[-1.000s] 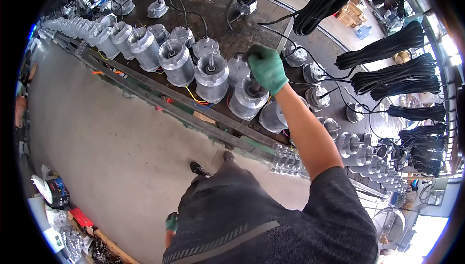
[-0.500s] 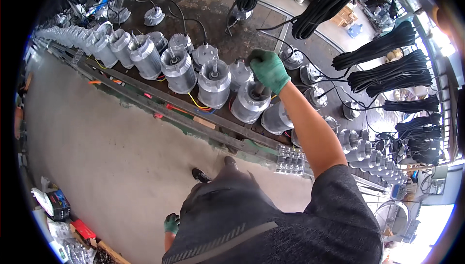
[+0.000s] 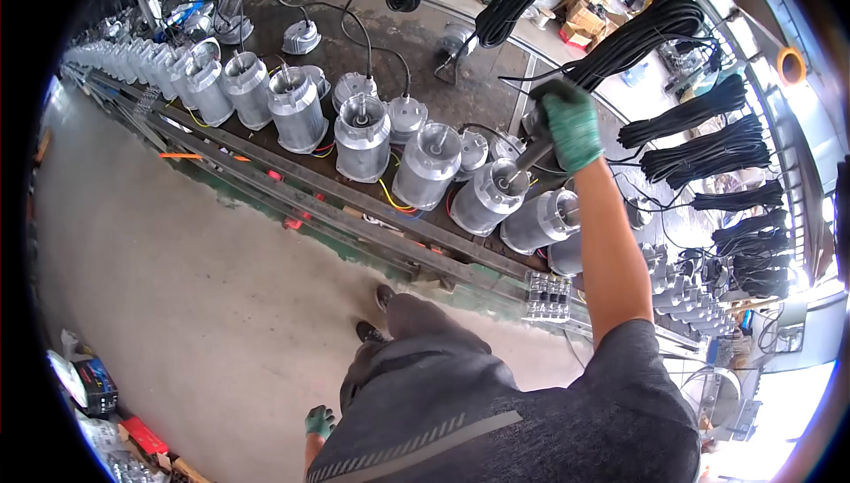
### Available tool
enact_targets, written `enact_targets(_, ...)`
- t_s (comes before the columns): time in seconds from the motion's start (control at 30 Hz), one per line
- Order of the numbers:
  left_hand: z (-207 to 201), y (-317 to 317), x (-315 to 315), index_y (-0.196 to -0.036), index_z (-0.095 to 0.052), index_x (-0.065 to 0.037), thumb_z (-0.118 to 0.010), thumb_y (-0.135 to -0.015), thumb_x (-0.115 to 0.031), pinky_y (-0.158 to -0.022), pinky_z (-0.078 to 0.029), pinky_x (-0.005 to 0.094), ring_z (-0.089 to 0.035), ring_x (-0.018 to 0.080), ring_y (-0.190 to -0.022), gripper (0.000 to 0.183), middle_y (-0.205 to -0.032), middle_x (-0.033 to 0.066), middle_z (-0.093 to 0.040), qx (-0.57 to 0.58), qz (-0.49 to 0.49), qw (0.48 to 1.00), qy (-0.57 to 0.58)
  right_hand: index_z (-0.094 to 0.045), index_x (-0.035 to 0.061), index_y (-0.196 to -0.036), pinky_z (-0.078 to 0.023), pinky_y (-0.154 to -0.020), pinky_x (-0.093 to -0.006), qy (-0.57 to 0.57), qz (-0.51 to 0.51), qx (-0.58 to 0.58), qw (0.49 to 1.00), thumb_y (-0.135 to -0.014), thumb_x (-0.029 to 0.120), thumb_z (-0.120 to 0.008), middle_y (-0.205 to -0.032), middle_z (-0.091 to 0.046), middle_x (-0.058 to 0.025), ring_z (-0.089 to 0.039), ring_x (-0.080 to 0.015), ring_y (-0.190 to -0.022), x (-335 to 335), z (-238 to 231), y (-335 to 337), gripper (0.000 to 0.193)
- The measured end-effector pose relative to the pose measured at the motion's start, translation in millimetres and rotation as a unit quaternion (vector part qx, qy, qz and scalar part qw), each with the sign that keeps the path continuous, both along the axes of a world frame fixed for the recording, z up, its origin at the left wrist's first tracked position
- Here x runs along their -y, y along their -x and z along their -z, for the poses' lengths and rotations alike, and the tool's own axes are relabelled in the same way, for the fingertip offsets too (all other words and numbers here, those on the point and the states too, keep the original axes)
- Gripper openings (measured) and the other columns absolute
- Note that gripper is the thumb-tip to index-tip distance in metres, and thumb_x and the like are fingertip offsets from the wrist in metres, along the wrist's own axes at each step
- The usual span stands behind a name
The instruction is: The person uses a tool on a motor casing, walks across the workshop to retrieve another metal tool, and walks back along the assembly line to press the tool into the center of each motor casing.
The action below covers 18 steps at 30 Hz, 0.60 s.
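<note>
My right hand (image 3: 571, 124), in a green glove, is closed around a thick dark metal bar (image 3: 534, 154). The bar slants down from the fist, its lower end at the open top of a silver motor housing (image 3: 489, 200); whether it touches the shaft I cannot tell. To the left stand more upright housings with shafts, such as a motor housing (image 3: 427, 169) and another motor housing (image 3: 362, 142). A tilted motor housing (image 3: 538, 220) sits just to the right. Hanging low by my side, my gloved left hand (image 3: 320, 422) holds nothing, fingers loosely apart.
Coiled black cables (image 3: 642, 40) hang along the far side of the workbench (image 3: 390, 27), wired to silver end caps (image 3: 301, 37). A clear tray of small parts (image 3: 548, 295) is at the bench's near edge. Boxes and a red carton (image 3: 143, 435) lie lower left on the floor (image 3: 204, 279).
My right hand has lifted and tilted, so more of the bar shows above the housing. The view has shifted, moving the bench items; my left hand's fingers look more spread.
</note>
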<state>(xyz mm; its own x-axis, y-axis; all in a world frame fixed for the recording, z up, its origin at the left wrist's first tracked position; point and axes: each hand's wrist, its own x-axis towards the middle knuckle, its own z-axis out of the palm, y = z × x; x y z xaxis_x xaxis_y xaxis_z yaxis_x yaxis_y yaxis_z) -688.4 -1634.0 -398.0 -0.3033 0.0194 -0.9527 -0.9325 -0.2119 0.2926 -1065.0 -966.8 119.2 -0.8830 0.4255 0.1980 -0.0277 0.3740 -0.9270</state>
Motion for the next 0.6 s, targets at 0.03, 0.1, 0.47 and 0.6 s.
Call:
enact_targets(0.03,-25.0,16.2,-0.5,-0.112,-0.057,-0.017,-0.061,-0.089,-0.03,-0.064,-0.046,0.0452,-0.06,0.0223,-0.079,0.026,-0.097,0.0071,-0.064,-0.009,0.012,1.0,0.02,-0.068,-0.0023,-0.087,-0.044,-0.046,-0.0276,0.016,-0.001,-0.019,1.0,-0.089,0.004,-0.046,-0.061,-0.053,-0.0034,-0.051,-0.012,-0.049,14.0,-24.5,-2.3,0.023)
enact_targets(0.1,-51.7,35.5,2.9,-0.114,-0.057,-0.017,-0.06,-0.091,-0.03,-0.065,-0.046,0.0443,-0.061,0.0227,-0.082,0.028,-0.1,0.0072,-0.065,-0.036,0.029,0.998,0.052,-0.065,-0.0045,-0.089,-0.044,-0.046,-0.0277,0.099,-0.023,-0.061,0.993,-0.089,0.002,-0.044,-0.061,-0.052,-0.0049,-0.049,-0.0133,-0.047,36.7,-44.0,11.5,0.022)
enact_targets(0.47,-128.2,181.7,4.9,-0.123,-0.057,-0.014,-0.056,-0.095,-0.034,-0.073,-0.048,0.0409,-0.063,0.0226,-0.095,0.034,-0.109,0.0062,-0.067,-0.129,0.09,0.974,0.166,-0.064,-0.0025,-0.094,-0.048,-0.044,-0.0257,0.135,-0.102,0.026,0.985,-0.086,0.0,-0.041,-0.065,-0.053,-0.0056,-0.054,-0.0129,-0.05,87.3,-0.1,84.8,0.024)
enact_targets(0.6,-136.8,213.3,6.6,-0.121,-0.057,-0.016,-0.055,-0.096,-0.034,-0.075,-0.047,0.0402,-0.063,0.0212,-0.094,0.031,-0.107,0.0046,-0.067,-0.123,0.088,0.976,0.159,-0.065,-0.0007,-0.093,-0.05,-0.04,-0.0263,0.033,-0.146,0.013,0.989,-0.086,0.0,-0.041,-0.062,-0.054,-0.0034,-0.056,-0.0127,-0.048,84.1,22.7,104.9,0.024)
